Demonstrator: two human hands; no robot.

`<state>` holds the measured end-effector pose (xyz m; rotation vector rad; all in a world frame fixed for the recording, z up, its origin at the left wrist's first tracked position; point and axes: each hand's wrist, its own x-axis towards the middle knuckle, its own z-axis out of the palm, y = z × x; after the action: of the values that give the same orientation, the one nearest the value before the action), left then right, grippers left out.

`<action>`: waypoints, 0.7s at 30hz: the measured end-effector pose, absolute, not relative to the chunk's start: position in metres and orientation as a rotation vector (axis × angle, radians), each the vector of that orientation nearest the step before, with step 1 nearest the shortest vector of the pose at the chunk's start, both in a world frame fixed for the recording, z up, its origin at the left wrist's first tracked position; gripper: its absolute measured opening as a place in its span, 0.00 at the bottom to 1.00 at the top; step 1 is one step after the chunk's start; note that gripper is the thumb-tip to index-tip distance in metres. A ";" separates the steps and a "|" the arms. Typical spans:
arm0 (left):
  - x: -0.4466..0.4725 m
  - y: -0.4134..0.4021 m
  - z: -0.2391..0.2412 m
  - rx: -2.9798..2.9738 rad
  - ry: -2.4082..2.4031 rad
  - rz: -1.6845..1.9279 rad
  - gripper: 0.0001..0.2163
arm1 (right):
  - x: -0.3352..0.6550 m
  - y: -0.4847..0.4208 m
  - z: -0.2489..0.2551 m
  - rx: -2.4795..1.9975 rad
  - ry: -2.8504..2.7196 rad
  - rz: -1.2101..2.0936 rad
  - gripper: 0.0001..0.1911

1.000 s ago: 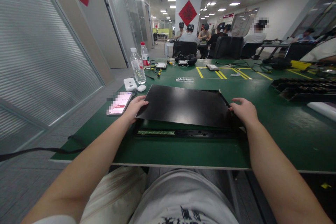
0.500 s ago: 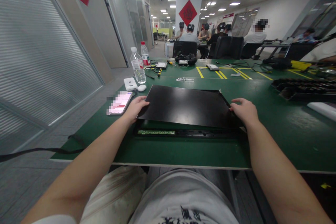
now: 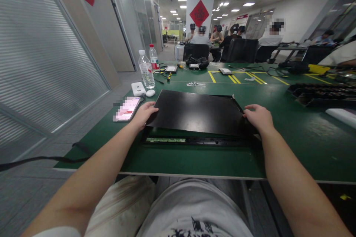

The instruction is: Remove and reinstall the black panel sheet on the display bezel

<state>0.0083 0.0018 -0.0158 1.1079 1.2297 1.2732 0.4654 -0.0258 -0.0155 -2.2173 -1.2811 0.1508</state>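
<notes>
Left hand (image 3: 144, 114) gripping black panel (image 3: 196, 112) by its left edge | right hand (image 3: 258, 117) clamped on its right corner | phone (image 3: 127, 109) just left of my left hand

The panel (image 3: 194, 113) lies near the middle of the table (image 3: 306, 144), over a frame (image 3: 194, 140) whose front edge projects before it. The left hand (image 3: 143, 114) holds the panel's left edge and the right hand (image 3: 258, 117) holds its right corner. A phone (image 3: 126, 108) lies just left of the left hand. A bottle (image 3: 146, 69) stands behind the phone. Trays (image 3: 322, 92) lie at the far right.
</notes>
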 end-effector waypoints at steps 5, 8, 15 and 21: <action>0.009 0.001 -0.015 1.113 1.238 1.269 0.19 | 0.466 -0.025 -0.016 -2.210 -1.283 0.143 0.16; 0.010 0.000 -0.014 1.110 1.254 1.266 0.18 | 0.468 -0.023 -0.018 -2.230 -1.280 0.131 0.17; 0.014 -0.002 -0.011 1.081 1.262 1.277 0.16 | 0.468 -0.023 -0.018 -2.207 -1.272 0.140 0.17; 0.014 -0.001 -0.010 1.103 1.277 1.261 0.16 | 0.465 -0.026 -0.015 -2.207 -1.273 0.152 0.17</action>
<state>0.0137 -0.0014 -0.0104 1.1033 1.2767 1.2614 0.4649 -0.0256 -0.0154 -2.2066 -1.2726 0.1521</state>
